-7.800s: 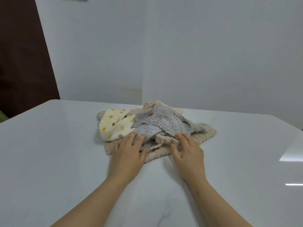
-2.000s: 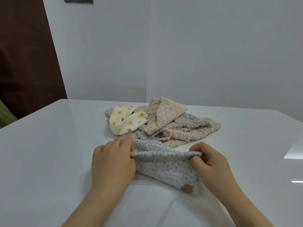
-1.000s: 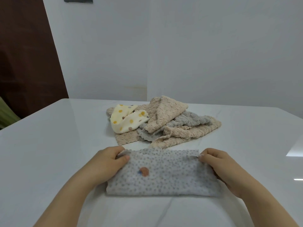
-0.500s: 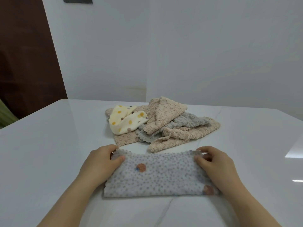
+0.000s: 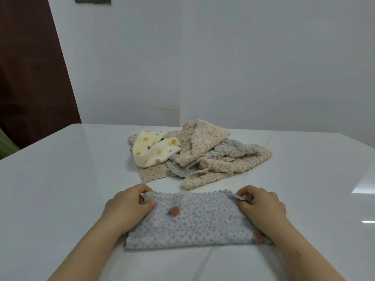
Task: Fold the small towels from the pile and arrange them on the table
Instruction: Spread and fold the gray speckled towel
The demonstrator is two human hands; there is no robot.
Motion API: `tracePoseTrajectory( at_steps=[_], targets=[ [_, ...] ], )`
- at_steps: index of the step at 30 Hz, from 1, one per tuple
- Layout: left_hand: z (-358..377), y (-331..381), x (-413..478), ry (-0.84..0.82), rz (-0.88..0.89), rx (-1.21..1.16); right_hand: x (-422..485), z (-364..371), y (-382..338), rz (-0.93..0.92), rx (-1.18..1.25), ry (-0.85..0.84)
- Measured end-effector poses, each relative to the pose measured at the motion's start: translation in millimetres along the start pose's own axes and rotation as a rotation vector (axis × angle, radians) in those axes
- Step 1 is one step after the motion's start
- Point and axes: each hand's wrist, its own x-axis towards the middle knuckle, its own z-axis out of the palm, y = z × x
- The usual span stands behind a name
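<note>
A grey dotted towel (image 5: 194, 220) with small orange spots lies folded in half on the white table (image 5: 60, 179), close to me. My left hand (image 5: 129, 207) pinches its far left corner, and my right hand (image 5: 261, 207) pinches its far right corner. Behind it sits the pile of unfolded towels (image 5: 203, 159): a cream towel with coloured dots (image 5: 156, 151) on the left, beige textured ones (image 5: 205, 138) on top and underneath, and a plain grey one (image 5: 231, 151) between them.
A white wall stands right behind the table's far edge. A dark brown panel (image 5: 30, 67) fills the left background. Bare table surface stretches to the left and right of the towels.
The grey dotted towel was pulled from the pile toward me and folded in half. In the last half second both hands stayed on its far corners, barely shifting.
</note>
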Motion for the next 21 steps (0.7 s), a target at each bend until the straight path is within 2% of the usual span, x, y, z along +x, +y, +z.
tracePoseTrajectory(
  at_steps=[3, 7, 9, 13, 18, 21],
  targets=[
    [-0.6, 0.9, 0.1, 0.058, 0.02, -0.129, -2.7, -1.4, 1.8, -0.042, 0.105, 0.02],
    [-3.3, 7.5, -1.6, 0.14, -0.016, -0.521, -3.8, -2.6, 5.2, -0.052, 0.495, 0.043],
    [-3.2, 11.8, -2.2, 0.146, -0.022, -0.625, -3.8, -3.3, 6.3, -0.043, 0.647, 0.037],
    [-5.2, 12.2, -3.3, 0.171, 0.012, -0.645, -5.6, -6.8, 3.2, -0.075, 0.826, -0.003],
    [-9.5, 9.3, -3.9, 0.134, 0.122, -0.515, -3.8, -7.9, 1.9, -0.08, 0.862, 0.049],
    [-10.6, 9.2, -3.6, 0.164, 0.127, -0.502, -3.2, -9.8, 2.1, -0.036, 0.932, 0.072]
  ],
)
